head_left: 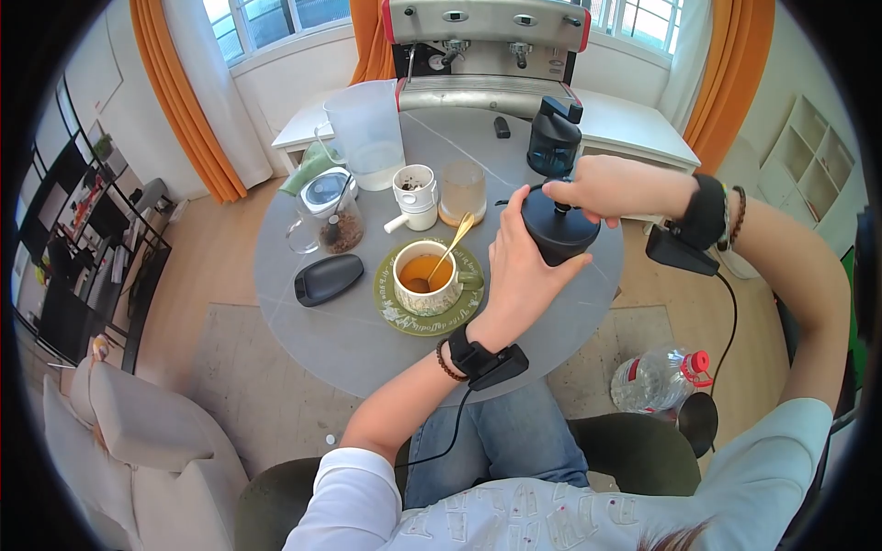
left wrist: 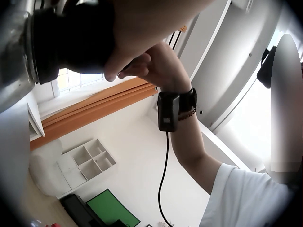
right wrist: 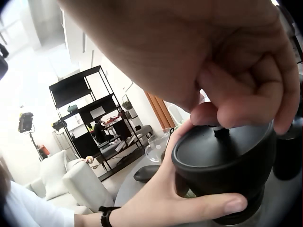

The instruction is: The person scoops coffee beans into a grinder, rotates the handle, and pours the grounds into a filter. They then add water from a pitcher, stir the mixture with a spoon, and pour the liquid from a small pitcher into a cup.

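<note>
In the head view a black hand coffee grinder (head_left: 555, 237) is held over the right side of the round grey table. My left hand (head_left: 525, 266) wraps round its body from the near left, thumb along the front, as the right wrist view shows. Above the lid (right wrist: 213, 149) my right hand (head_left: 625, 188) has curled fingers on the crank handle at the top. A thin dark part of the crank (head_left: 503, 202) sticks out to the left. The left wrist view catches a clear glass jar (left wrist: 13, 71) under the black body. My right palm hides most of the crank.
Left of the grinder stands a cup (head_left: 424, 280) of amber liquid with a gold spoon, on a green saucer (head_left: 390, 317). Around it are a black dish (head_left: 329, 280), a bean jar (head_left: 343, 232), a white handled cup (head_left: 415, 197), a glass (head_left: 462, 193) and a pitcher (head_left: 367, 138).
</note>
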The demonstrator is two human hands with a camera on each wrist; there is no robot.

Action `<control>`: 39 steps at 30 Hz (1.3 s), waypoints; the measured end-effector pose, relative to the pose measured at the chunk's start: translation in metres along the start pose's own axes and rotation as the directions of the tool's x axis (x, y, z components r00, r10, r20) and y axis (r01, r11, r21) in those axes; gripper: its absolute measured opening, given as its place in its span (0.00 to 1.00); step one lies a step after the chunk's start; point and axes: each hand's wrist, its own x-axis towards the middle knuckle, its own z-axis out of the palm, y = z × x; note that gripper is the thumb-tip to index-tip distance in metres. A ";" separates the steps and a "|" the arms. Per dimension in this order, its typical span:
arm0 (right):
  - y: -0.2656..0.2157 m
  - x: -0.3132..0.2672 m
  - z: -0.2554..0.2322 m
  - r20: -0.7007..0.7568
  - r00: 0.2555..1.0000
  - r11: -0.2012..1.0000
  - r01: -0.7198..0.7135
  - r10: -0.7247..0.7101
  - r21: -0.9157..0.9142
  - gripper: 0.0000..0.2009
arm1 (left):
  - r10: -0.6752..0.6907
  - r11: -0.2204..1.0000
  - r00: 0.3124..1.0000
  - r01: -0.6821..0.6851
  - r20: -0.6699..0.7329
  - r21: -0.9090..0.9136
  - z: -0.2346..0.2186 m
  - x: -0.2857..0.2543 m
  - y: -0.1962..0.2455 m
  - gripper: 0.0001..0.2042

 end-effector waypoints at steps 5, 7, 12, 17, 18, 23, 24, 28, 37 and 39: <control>-0.001 -0.010 -0.007 0.138 0.990 0.994 0.022 -0.037 0.106 0.37 | 0.030 1.000 1.000 -0.030 0.009 0.000 -0.007 -0.007 -0.002 0.51; 0.010 -0.012 -0.013 -0.082 0.929 0.927 0.347 -0.361 -0.144 0.23 | 0.043 0.998 0.997 -0.040 0.070 -0.039 -0.010 -0.005 -0.005 0.51; 0.025 -0.012 -0.025 0.070 0.591 0.387 0.609 -0.804 -0.692 0.16 | 0.001 0.992 0.972 0.029 0.234 -0.124 -0.020 0.004 -0.004 0.51; 0.015 -0.008 -0.009 0.151 0.477 0.150 0.535 -0.866 -0.831 0.14 | 0.034 0.948 0.933 0.084 0.359 -0.307 -0.034 0.010 -0.010 0.52; 0.012 -0.008 -0.009 0.166 0.471 0.122 0.522 -0.866 -0.844 0.14 | 0.048 0.930 0.915 0.105 0.401 -0.351 -0.040 0.013 -0.011 0.53; 0.005 -0.011 -0.010 0.191 0.497 0.099 0.499 -0.846 -0.861 0.17 | 0.012 0.896 0.827 0.241 0.562 -0.373 -0.054 0.025 -0.014 0.55; 0.004 -0.013 -0.010 0.203 0.515 0.094 0.493 -0.833 -0.865 0.18 | 0.003 0.886 0.814 0.266 0.580 -0.379 -0.055 0.026 -0.013 0.55; 0.007 -0.010 -0.007 0.176 0.532 0.142 0.503 -0.828 -0.853 0.20 | 0.026 0.874 0.827 0.255 0.562 -0.415 -0.054 0.024 -0.011 0.54; 0.015 0.011 0.007 0.027 0.756 0.520 0.476 -0.654 -0.709 0.24 | -0.015 0.960 0.961 0.091 0.275 -0.265 -0.029 0.003 -0.006 0.51; 0.005 0.005 0.003 -0.030 0.863 0.762 0.429 -0.505 -0.484 0.27 | -0.053 0.973 0.970 0.104 0.237 -0.206 -0.024 0.000 0.002 0.51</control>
